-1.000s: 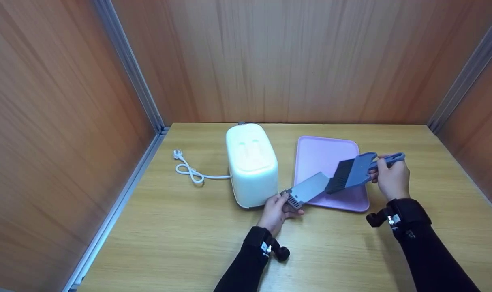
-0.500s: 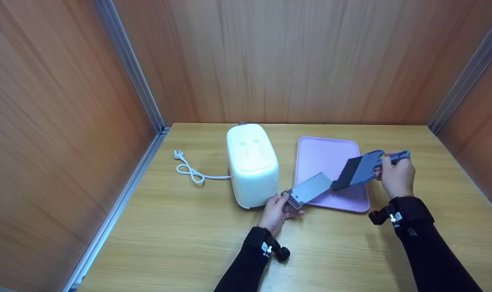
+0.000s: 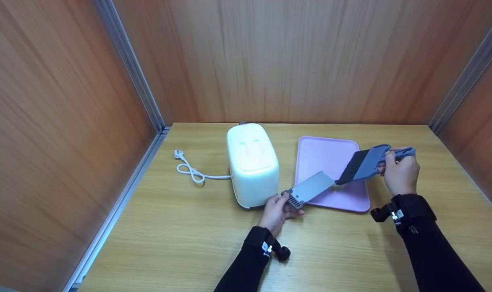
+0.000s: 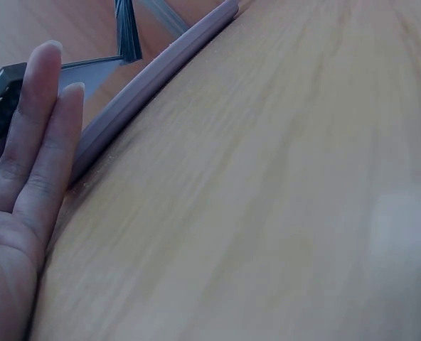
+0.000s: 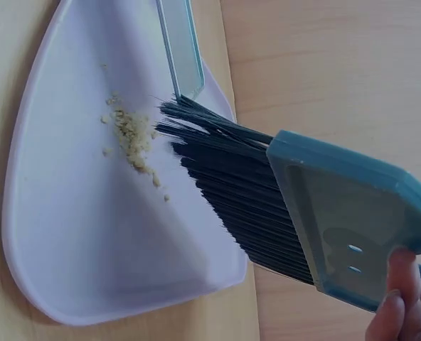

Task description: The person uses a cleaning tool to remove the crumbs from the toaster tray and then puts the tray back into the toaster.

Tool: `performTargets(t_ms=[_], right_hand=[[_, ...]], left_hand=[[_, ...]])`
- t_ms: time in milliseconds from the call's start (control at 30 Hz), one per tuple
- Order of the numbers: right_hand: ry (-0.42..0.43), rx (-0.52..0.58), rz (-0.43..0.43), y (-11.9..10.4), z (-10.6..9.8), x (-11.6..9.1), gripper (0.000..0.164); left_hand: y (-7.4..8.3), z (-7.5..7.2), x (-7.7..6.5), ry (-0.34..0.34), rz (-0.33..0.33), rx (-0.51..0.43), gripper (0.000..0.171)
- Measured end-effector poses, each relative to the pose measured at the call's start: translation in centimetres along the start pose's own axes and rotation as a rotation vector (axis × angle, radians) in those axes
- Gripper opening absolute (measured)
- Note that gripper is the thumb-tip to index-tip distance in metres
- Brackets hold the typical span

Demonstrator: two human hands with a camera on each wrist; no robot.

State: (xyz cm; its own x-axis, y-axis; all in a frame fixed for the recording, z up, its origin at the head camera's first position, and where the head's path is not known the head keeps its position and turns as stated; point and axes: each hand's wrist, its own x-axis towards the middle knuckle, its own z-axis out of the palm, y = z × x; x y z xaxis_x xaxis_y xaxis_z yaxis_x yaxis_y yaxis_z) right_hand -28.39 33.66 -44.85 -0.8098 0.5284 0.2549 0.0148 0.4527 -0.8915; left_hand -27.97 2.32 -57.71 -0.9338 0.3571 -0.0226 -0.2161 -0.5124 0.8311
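My left hand [image 3: 275, 213] pinches the slotted near end of a flat grey crumb tray [image 3: 312, 187], thumb on top and fingers beneath. The crumb tray's far end hangs over a purple tray [image 3: 323, 150]. My right hand [image 3: 401, 174] grips the blue-grey handle of a hand brush [image 3: 367, 164]. Its dark bristles [image 5: 232, 192] stand at the crumb tray's far end, their lower tip at or very close to its edge. In the right wrist view, a heap of pale crumbs [image 5: 132, 138] lies on the purple tray below the bristles.
A white toaster [image 3: 252, 162] stands left of the purple tray, close to my left hand. Its white cord and plug [image 3: 191, 172] lie on the wooden table [image 3: 157, 227] to the left. Wood-grain panels [image 3: 290, 61] enclose the back and sides.
The brush and my right hand have moved right and away from me, so the bristles have slid to the crumb tray's far end. My left hand and the crumb tray have hardly moved.
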Motion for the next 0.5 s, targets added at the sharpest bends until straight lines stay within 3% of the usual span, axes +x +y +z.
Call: performTargets(t_ms=[267,500], right_hand=[[0.039,0.097,-0.035,-1.6,0.2,-0.4,0.025],[-0.045,0.283,-0.043,-3.1,1.3,-1.4,0.020]], left_hand=[[-0.1,-0.1,0.1,-0.015,0.007,0.008,0.038],[-0.1,-0.1,0.1,-0.030,0.010,0.007,0.038]])
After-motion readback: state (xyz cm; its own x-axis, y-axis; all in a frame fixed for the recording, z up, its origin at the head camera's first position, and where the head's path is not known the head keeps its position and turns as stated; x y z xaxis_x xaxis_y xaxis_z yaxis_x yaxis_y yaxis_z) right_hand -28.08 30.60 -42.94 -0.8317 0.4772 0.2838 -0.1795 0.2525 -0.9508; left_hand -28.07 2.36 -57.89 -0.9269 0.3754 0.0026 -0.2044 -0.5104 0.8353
